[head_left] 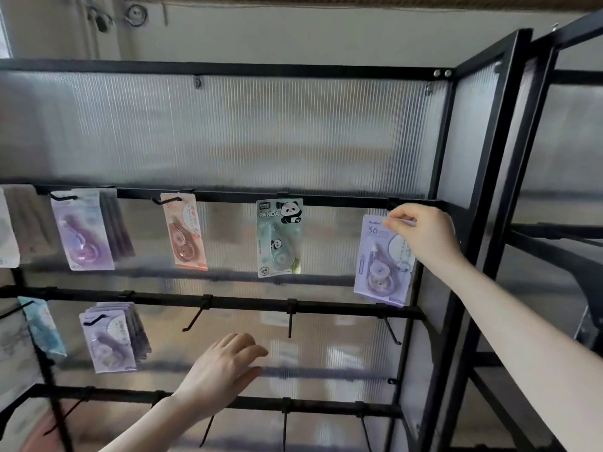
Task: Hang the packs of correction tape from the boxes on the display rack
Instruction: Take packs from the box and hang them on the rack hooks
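Note:
My right hand [424, 234] pinches the top edge of a lilac pack of correction tape [383, 265] marked 36, up at the right end of the upper hook rail [342, 200] of the black display rack. My left hand [225, 370] hovers lower down in front of the rack, fingers loosely curled and holding nothing. On the same rail hang a green panda pack [279, 238], a pink pack [185, 231] and a purple pack [81, 230]. A bunch of lilac packs [109, 339] hangs on the middle rail.
Bare black hooks [289, 318] stick out of the middle rail and the bottom rail [293, 406]. Ribbed translucent panels back the rack. A second black frame [554, 223] stands to the right. More packs hang at the far left edge [42, 324]. No boxes are in view.

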Tool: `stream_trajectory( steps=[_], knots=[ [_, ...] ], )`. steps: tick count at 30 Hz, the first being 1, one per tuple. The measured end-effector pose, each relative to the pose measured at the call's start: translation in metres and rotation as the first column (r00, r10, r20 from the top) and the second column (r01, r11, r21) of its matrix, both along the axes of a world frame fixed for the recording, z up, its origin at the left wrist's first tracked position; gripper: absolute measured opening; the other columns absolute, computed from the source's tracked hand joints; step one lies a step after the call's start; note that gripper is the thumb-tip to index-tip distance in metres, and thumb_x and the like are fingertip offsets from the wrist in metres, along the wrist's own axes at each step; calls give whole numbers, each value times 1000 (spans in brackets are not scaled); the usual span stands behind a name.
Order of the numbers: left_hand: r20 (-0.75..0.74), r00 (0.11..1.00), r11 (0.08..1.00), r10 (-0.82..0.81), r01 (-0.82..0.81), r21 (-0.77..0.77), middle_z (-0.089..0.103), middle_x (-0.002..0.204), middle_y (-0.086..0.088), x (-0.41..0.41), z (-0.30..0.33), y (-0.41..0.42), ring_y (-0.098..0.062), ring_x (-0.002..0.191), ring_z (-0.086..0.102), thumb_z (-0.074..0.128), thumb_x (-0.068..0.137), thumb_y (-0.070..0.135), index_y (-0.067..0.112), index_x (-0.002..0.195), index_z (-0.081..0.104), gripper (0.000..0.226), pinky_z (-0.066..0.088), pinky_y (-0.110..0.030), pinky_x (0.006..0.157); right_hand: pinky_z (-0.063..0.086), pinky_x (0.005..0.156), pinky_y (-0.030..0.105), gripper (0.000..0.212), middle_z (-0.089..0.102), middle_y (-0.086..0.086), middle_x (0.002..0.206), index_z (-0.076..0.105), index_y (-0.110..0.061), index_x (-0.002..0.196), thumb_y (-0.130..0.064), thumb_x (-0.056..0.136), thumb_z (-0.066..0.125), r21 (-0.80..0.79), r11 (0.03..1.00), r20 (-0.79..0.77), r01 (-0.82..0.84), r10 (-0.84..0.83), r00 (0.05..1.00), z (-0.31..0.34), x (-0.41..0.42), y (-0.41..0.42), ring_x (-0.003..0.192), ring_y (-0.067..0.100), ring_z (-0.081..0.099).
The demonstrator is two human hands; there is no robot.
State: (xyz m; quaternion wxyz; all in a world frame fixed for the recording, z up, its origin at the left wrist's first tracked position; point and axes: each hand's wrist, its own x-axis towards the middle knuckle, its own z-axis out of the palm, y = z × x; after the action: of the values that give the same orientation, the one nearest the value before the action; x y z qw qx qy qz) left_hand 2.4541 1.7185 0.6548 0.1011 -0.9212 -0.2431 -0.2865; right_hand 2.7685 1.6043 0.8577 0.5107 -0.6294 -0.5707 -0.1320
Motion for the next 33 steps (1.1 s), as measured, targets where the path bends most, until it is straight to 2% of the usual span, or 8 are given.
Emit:
stream_trajectory(
  steps=[3, 7, 13, 21, 24, 27, 29, 33],
  knots=[
    [10, 1000, 1000, -10, 10, -2, 54, 94, 18, 1, -1, -1, 0, 85, 51, 27, 94, 54, 37, 104, 56, 35, 45, -12, 66, 45, 79, 29, 8, 65, -3, 84, 70, -7, 87, -11, 85, 64, 47, 999, 13, 21, -21, 1000, 8, 13, 2, 85, 11, 59],
    [18, 1000, 1000, -5, 5, 10, 53, 94, 18, 3, 0, -3, 1, 85, 51, 21, 95, 55, 37, 105, 56, 41, 47, -12, 65, 40, 77, 26, 11, 60, 0, 90, 70, -4, 90, -9, 88, 60, 89, 995, 24, 36, -38, 999, 13, 24, 6, 87, 13, 56],
    [2, 1000, 1000, -7, 7, 7, 53, 95, 18, 9, 3, -9, 1, 87, 48, 23, 95, 54, 37, 105, 55, 38, 46, -13, 65, 29, 69, 17, 15, 53, 7, 90, 69, 1, 93, -4, 90, 55, 104, 993, 0, 54, -54, 999, 12, 35, 8, 85, 18, 52],
    [7, 1000, 1000, -20, 21, -24, 52, 96, 16, 14, -1, -10, -2, 87, 50, 25, 95, 54, 36, 106, 55, 36, 47, -15, 64, 29, 67, 18, 22, 51, 4, 94, 65, 1, 101, -6, 95, 45, 43, 999, -29, -2, 3, 1000, 12, 46, 11, 86, 16, 49],
    [0, 1000, 999, -22, 22, -23, 53, 95, 15, 19, 0, -11, -2, 86, 49, 24, 95, 53, 35, 105, 56, 39, 47, -15, 64, 32, 62, 20, 23, 53, 5, 93, 65, -1, 99, -8, 96, 43, -1, 1000, -15, -12, 12, 1000, 14, 51, 12, 86, 17, 50],
    [-17, 999, 999, -29, 28, -32, 54, 96, 14, 24, 2, -12, -3, 87, 48, 35, 93, 49, 33, 107, 56, 30, 47, -17, 65, 32, 64, 23, 25, 60, 7, 96, 66, -1, 98, -7, 96, 42, -48, 999, 4, -8, 8, 1000, 13, 55, 14, 86, 15, 50],
    [-23, 999, 999, -27, 26, -45, 55, 95, 13, 26, 5, -14, -3, 87, 48, 42, 89, 45, 33, 107, 57, 26, 46, -16, 65, 34, 62, 20, 24, 62, 6, 96, 67, -2, 98, -4, 95, 43, -46, 999, -12, 2, -3, 1000, 10, 56, 17, 86, 14, 51],
    [-34, 999, 998, -19, 16, -65, 56, 94, 13, 28, 8, -16, -5, 85, 52, 42, 88, 45, 32, 106, 58, 27, 48, -18, 64, 35, 71, 23, 23, 66, 12, 101, 69, -4, 97, -1, 91, 48, -17, 999, -13, 44, -44, 999, 6, 60, 27, 88, 19, 54]
  ],
)
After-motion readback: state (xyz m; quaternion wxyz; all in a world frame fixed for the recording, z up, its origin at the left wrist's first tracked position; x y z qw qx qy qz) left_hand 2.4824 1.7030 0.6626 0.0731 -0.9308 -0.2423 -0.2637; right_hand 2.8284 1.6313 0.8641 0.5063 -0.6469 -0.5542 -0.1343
